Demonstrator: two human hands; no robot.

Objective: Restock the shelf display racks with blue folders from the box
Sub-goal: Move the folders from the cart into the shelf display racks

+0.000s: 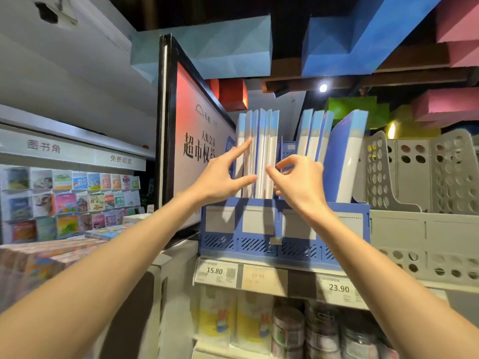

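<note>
Left hand (220,177) open, steadying blue folders (261,151); right hand (302,180) curled, grip unclear: square them upright in blue rack (259,221).

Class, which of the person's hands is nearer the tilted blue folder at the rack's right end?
Right. The right hand is just left of the tilted folder; the left hand is farther left, at the upright folders.

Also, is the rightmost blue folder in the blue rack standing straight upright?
No, the rightmost blue folder leans in the blue rack with its top tipped over to the right.
</note>
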